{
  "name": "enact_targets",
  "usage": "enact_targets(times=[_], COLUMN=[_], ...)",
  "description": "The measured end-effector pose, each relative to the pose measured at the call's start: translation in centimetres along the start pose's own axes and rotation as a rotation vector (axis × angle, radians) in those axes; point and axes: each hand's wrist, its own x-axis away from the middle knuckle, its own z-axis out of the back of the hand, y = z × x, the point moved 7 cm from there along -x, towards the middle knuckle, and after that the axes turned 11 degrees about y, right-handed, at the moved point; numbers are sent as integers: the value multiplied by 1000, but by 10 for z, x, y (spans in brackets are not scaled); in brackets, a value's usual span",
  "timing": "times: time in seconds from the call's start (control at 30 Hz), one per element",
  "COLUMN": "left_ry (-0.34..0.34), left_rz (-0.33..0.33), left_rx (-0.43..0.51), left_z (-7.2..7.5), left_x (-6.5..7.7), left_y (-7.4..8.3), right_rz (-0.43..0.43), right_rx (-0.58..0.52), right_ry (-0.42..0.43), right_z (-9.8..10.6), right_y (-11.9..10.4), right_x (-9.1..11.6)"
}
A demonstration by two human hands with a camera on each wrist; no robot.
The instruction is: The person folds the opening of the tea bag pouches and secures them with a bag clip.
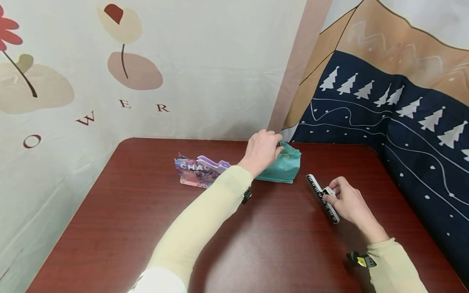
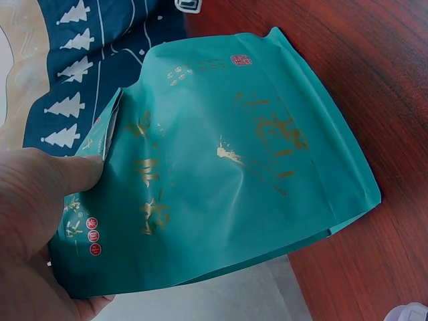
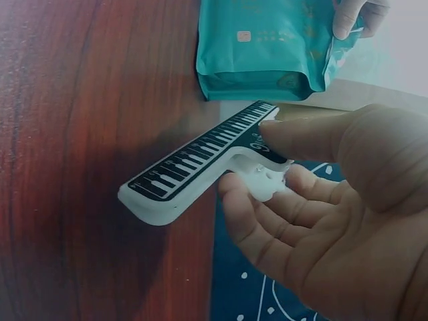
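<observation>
My left hand (image 1: 261, 151) grips the folded top edge of a teal foil bag (image 1: 283, 167) that stands near the back of the table. In the left wrist view the thumb lies over that edge, and gold print covers the bag's face (image 2: 214, 154). Right of the bag, my right hand (image 1: 349, 203) pinches a white bag clip (image 1: 316, 191) by its handle, between thumb and fingers. The clip's long bar (image 3: 194, 157) bears a black-and-white piano-key pattern. It is held apart from the bag, and part of its handle is hidden behind the thumb.
Left of the teal bag stands a pink and purple printed packet (image 1: 192, 173), with a purple clip (image 1: 212, 163) at its top; my left forearm hides part of it. Behind the dark red table (image 1: 154, 228) hang a pale printed cloth (image 1: 220, 73) and a navy tree-patterned cloth (image 1: 351, 118).
</observation>
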Motion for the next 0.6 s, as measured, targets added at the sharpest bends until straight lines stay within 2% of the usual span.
enact_targets(times=[0.33,0.6], left_ry=[23,25], left_rz=[-15,-14], left_rx=[1,2], left_z=[1,1], left_x=[0,1], left_y=[0,0], right_rz=[47,105], right_rx=[-11,-27], right_ry=[64,155], right_z=[6,13], right_y=[-10,-18], right_x=[-5,-9])
